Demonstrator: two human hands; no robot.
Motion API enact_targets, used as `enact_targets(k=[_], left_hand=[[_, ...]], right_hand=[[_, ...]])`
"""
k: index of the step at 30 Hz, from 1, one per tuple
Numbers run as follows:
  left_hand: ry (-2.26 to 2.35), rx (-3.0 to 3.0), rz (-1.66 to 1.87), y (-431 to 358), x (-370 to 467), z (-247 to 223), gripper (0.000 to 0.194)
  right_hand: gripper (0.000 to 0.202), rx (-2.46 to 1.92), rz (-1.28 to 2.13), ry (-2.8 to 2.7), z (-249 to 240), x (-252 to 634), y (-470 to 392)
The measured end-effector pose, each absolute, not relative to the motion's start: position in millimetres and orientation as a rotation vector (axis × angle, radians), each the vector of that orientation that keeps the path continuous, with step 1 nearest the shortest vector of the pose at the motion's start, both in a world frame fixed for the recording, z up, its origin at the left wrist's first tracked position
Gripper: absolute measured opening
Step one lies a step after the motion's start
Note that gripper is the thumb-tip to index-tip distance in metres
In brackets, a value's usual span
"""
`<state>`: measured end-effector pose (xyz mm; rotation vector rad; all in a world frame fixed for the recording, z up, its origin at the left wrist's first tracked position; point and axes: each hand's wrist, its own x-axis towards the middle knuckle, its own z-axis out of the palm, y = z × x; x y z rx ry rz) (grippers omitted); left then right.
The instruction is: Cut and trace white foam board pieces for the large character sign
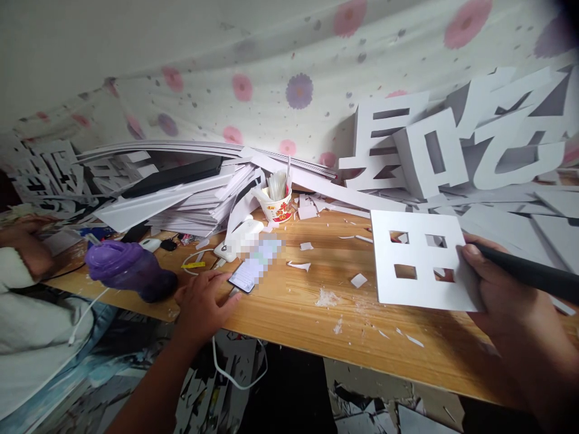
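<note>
My right hand (506, 295) is closed around a white foam board piece (420, 259) with several square cut-outs, holding it tilted above the table. A thick black bar-like handle (529, 271) lies along the same hand by the thumb; its far end runs out of view, so its kind is unclear. My left hand (203, 304) lies on the table's front edge, fingers stretched out, with fingertips at the corner of a lit phone (251, 271). A white cable (239, 380) hangs below that hand.
A purple-lidded bottle (122, 265) stands left of my left hand, near another person's arm (27, 247). Behind are a white power bank (239, 235), a paper cup of sticks (278, 208), stacked white boards (194, 205) and large cut-out characters (434, 150). Scraps litter the wooden table (325, 325).
</note>
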<state>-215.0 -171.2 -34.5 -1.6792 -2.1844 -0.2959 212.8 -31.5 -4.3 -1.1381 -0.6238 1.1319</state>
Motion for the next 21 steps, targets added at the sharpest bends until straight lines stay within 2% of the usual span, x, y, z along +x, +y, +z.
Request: enact_targets(k=[10, 21], left_hand=[[-2.159, -1.704, -0.316, -171.9, -214.7, -37.7, 0.033], [-2.082, -1.850, -0.366, -151.2, -199.6, -32.4, 0.037]], right_hand=[[0.050, -1.151, 1.143, -0.641, -11.4, 214.8, -27.1], [0.052, -1.104, 1.142, -0.615, -16.7, 218.9, -25.1]])
